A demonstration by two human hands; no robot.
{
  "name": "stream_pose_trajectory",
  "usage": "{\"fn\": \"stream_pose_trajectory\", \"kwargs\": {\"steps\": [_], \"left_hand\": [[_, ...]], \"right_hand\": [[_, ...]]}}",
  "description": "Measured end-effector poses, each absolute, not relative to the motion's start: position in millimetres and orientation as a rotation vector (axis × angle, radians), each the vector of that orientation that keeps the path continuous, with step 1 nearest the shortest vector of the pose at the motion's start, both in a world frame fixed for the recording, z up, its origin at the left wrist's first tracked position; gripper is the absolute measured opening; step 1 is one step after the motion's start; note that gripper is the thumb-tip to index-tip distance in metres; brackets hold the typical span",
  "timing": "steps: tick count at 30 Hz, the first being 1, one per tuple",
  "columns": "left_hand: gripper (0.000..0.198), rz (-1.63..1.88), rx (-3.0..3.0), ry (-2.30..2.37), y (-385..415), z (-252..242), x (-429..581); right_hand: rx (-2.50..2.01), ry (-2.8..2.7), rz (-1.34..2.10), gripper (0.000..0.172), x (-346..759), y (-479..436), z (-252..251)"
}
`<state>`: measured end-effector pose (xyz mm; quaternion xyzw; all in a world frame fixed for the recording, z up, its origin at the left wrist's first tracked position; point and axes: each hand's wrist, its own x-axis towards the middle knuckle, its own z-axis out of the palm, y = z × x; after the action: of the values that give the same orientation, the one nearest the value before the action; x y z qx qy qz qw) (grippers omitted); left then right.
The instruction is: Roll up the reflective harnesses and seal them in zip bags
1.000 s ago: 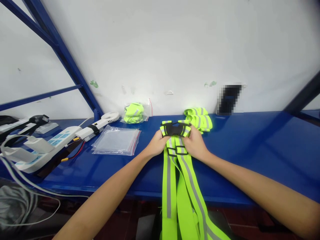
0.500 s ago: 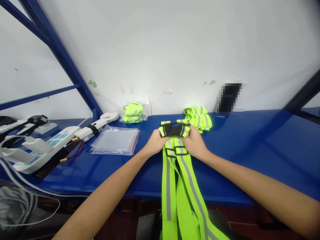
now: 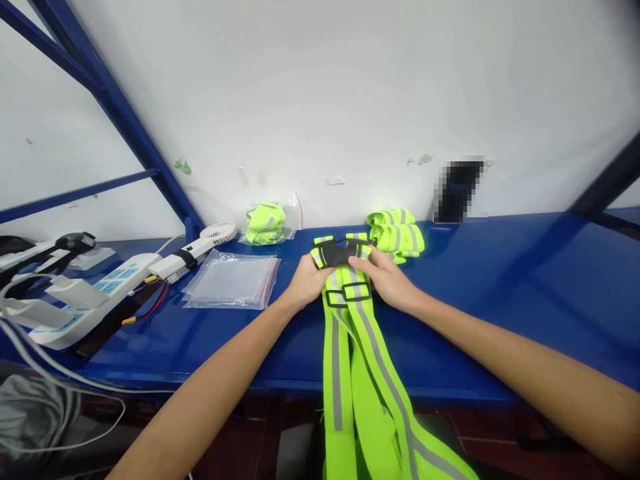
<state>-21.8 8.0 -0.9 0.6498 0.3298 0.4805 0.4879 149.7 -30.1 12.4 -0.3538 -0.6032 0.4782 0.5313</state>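
Between my two hands is a neon yellow-green reflective vest [image 3: 365,360] made of elastic straps with grey stripes. Its black plastic buckle [image 3: 340,253] faces me at the top. My left hand [image 3: 309,279] is closed round the strap at the buckle's left side. On the right side, my right hand [image 3: 387,277] grips the strap, its thumb lying on the buckle. Two black strap sliders [image 3: 356,291] sit just below. The straps hang down over the table's front edge. Fingers behind the buckle are hidden.
Folded reflective straps [image 3: 397,237] lie behind my right hand. A bagged reflective bundle [image 3: 266,223] and clear zip bags [image 3: 233,280] lie left. Further left are a white handheld fan [image 3: 217,233], a power strip [image 3: 117,280] and cables on the blue table [image 3: 500,287].
Both hands and the buckle have shifted slightly left and up. My right thumb has come forward onto the buckle's front.
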Motion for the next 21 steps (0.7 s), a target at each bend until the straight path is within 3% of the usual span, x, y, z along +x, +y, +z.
{"fn": "stream_pose_trajectory", "kwargs": {"steps": [7, 21], "left_hand": [[0.04, 1.125, 1.644, 0.723, 7.6, 0.6, -23.4], [0.046, 1.046, 1.639, 0.635, 7.4, 1.6, -28.4]], "right_hand": [[-0.798, -1.284, 1.334, 0.033, 151.4, -27.9, 8.9], [-0.836, -1.111, 1.565, 0.025, 153.3, -28.4, 14.3]]}}
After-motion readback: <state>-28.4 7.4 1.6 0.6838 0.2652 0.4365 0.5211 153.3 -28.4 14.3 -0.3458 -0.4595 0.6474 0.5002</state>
